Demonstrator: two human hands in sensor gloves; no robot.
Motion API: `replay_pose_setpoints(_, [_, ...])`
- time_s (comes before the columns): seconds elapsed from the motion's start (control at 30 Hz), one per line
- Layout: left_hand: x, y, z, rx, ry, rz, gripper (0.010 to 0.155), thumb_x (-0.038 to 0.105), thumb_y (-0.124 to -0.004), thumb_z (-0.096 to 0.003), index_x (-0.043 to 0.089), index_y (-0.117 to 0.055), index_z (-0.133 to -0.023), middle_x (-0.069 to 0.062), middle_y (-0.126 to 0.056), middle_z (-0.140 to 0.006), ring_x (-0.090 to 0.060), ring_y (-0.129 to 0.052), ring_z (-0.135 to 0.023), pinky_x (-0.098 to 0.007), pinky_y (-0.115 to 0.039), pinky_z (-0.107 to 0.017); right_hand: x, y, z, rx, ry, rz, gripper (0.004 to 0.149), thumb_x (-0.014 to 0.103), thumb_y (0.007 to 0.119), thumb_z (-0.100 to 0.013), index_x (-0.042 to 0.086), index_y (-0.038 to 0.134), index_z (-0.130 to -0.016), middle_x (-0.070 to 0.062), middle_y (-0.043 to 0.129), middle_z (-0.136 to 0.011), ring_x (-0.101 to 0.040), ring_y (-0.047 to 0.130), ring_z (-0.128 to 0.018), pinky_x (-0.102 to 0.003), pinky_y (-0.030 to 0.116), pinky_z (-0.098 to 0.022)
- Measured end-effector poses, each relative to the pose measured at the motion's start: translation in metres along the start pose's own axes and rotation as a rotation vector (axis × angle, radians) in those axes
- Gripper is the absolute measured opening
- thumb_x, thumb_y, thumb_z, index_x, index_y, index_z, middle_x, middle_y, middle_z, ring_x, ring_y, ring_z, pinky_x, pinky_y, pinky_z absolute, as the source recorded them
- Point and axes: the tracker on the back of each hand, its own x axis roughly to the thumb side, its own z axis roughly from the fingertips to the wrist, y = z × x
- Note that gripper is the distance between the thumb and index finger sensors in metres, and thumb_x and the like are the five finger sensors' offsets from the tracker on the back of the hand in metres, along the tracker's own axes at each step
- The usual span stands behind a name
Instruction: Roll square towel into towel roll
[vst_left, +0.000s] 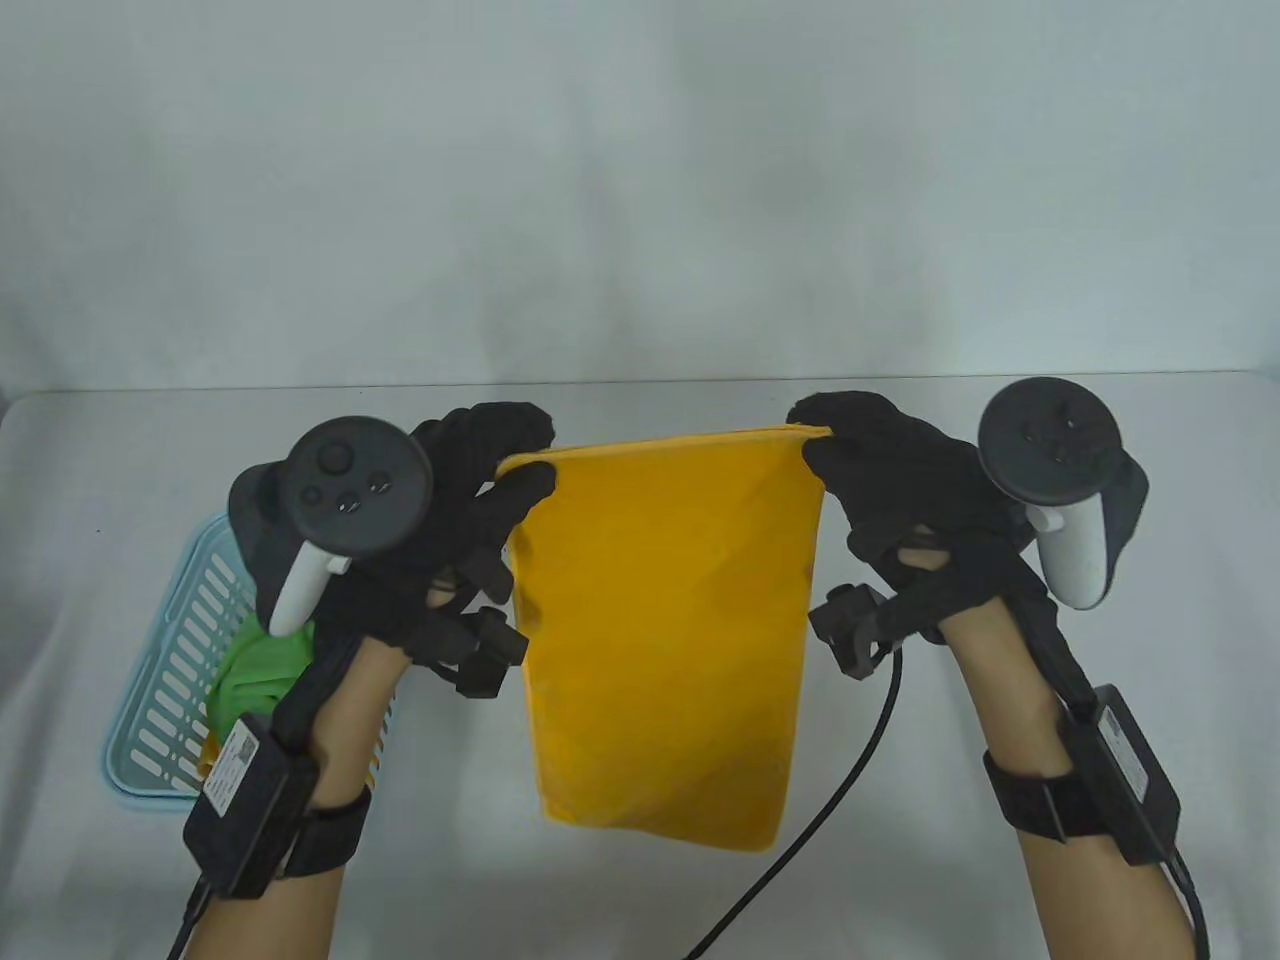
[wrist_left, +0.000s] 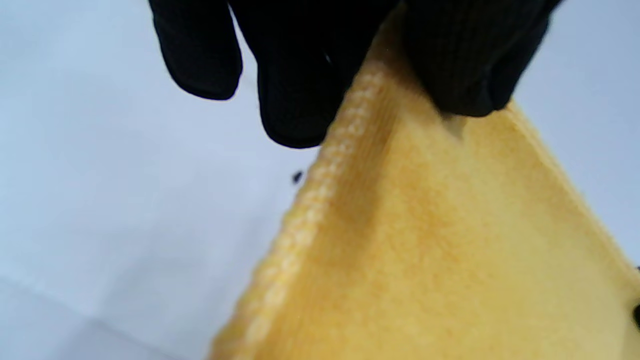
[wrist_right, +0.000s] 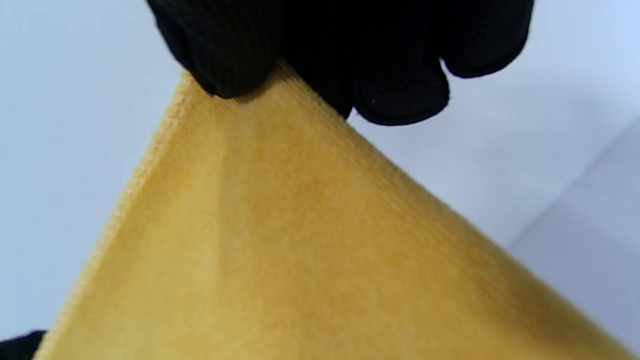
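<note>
Square yellow terry towel (vst_left: 665, 640) hangs flat above white table (vst_left: 640, 420) — left hand (vst_left: 470, 500) pinches one top corner, right hand (vst_left: 880, 480) the other. Cloth falls straight below both grips, top edge running hand to hand; neither hand nearer — lay-down precedes rolling.

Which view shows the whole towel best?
The table view: the towel hangs in full from both hands, left hand and right hand each pinching a top corner. Each wrist view shows only one pinched corner and nearby cloth, close up and blurred.
</note>
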Motion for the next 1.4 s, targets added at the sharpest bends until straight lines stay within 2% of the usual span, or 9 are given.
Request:
replay_pose_setpoints(0.1, [-0.016, -0.03, -0.027, -0.057, 0.102, -0.077, 0.056, 0.039, -0.081, -0.04, 0.035, -0.073, -0.096, 0.014, -0.089, -0.073, -0.018, -0.094, -0.074, -0.054, -0.069, -0.071, -0.023, 0.02, -0.028, -0.007, 0.106, 0.075, 0.039, 0.036, 0.082, -0.036, 0.038, 0.085, -0.074, 0.004, 0.095, -0.067, -0.025, 0.094, -0.062, -0.051, 0.074, -0.055])
replay_pose_setpoints(0.23, [-0.013, -0.039, -0.057, -0.032, 0.144, -0.09, 0.044, 0.039, -0.08, -0.0397, 0.04, -0.084, -0.083, 0.016, -0.089, -0.073, -0.017, -0.093, -0.076, -0.053, -0.069, -0.071, -0.03, 0.021, -0.051, -0.088, 0.16, 0.031, 0.038, 0.035, 0.082, -0.035, 0.038, 0.086, -0.074, 0.003, 0.093, -0.072, -0.027, 0.092, -0.065, -0.052, 0.073, -0.056])
replay_pose_setpoints(0.33, [0.006, -0.015, -0.063, 0.082, 0.096, -0.052, 0.042, 0.04, -0.08, -0.0396, 0.045, -0.083, -0.082, 0.018, -0.088, -0.079, -0.016, -0.091, -0.082, -0.052, -0.068, -0.073, -0.01, -0.001, -0.053, -0.17, 0.095, -0.041, 0.038, 0.036, 0.082, -0.035, 0.04, 0.085, -0.074, 0.003, 0.091, -0.077, -0.027, 0.09, -0.07, -0.052, 0.072, -0.058])
replay_pose_setpoints(0.43, [0.017, -0.006, -0.065, 0.1, 0.064, -0.042, 0.043, 0.04, -0.08, -0.0403, 0.046, -0.082, -0.082, 0.018, -0.086, -0.081, -0.015, -0.089, -0.084, -0.052, -0.066, -0.074, 0.001, -0.013, -0.053, -0.227, 0.06, -0.054, 0.038, 0.037, 0.082, -0.035, 0.041, 0.084, -0.074, 0.004, 0.089, -0.079, -0.027, 0.089, -0.072, -0.052, 0.071, -0.059])
replay_pose_setpoints(0.6, [-0.001, -0.049, -0.062, 0.013, 0.1, -0.191, 0.043, 0.039, -0.08, -0.04, 0.046, -0.082, -0.082, 0.018, -0.085, -0.084, -0.015, -0.088, -0.087, -0.052, -0.066, -0.074, -0.034, 0.012, -0.058, -0.164, 0.123, 0.056, 0.039, 0.037, 0.081, -0.036, 0.042, 0.083, -0.074, 0.004, 0.087, -0.081, -0.027, 0.088, -0.074, -0.052, 0.07, -0.06])
replay_pose_setpoints(0.73, [-0.035, -0.101, -0.049, -0.077, 0.167, -0.211, 0.043, 0.039, -0.08, -0.0398, 0.045, -0.083, -0.082, 0.016, -0.084, -0.085, -0.017, -0.087, -0.087, -0.052, -0.066, -0.074, -0.086, 0.051, -0.049, -0.084, 0.178, 0.076, 0.039, 0.037, 0.081, -0.036, 0.041, 0.084, -0.074, 0.003, 0.087, -0.082, -0.028, 0.087, -0.075, -0.053, 0.07, -0.06])
replay_pose_setpoints(0.87, [-0.058, -0.132, -0.024, -0.163, 0.168, -0.229, 0.043, 0.038, -0.08, -0.0399, 0.044, -0.083, -0.082, 0.015, -0.085, -0.086, -0.018, -0.088, -0.087, -0.053, -0.066, -0.073, -0.122, 0.077, -0.028, 0.003, 0.188, 0.066, 0.039, 0.036, 0.081, -0.036, 0.04, 0.084, -0.074, 0.003, 0.086, -0.083, -0.028, 0.087, -0.075, -0.053, 0.07, -0.06])
replay_pose_setpoints(1.17, [-0.078, -0.175, 0.048, -0.401, 0.097, -0.231, 0.044, 0.037, -0.082, -0.0396, 0.039, -0.085, -0.083, 0.012, -0.088, -0.084, -0.022, -0.091, -0.084, -0.053, -0.069, -0.069, -0.173, 0.106, 0.034, 0.218, 0.152, 0.206, 0.039, 0.036, 0.081, -0.036, 0.038, 0.083, -0.075, 0.002, 0.088, -0.081, -0.029, 0.089, -0.074, -0.053, 0.071, -0.059])
replay_pose_setpoints(1.4, [-0.088, -0.205, 0.084, -0.502, 0.105, -0.285, 0.044, 0.037, -0.083, -0.0391, 0.037, -0.085, -0.083, 0.01, -0.087, -0.086, -0.023, -0.09, -0.085, -0.053, -0.07, -0.069, -0.195, 0.119, 0.063, 0.354, 0.171, 0.256, 0.039, 0.036, 0.082, -0.035, 0.037, 0.085, -0.075, 0.002, 0.088, -0.082, -0.029, 0.088, -0.076, -0.054, 0.07, -0.06])
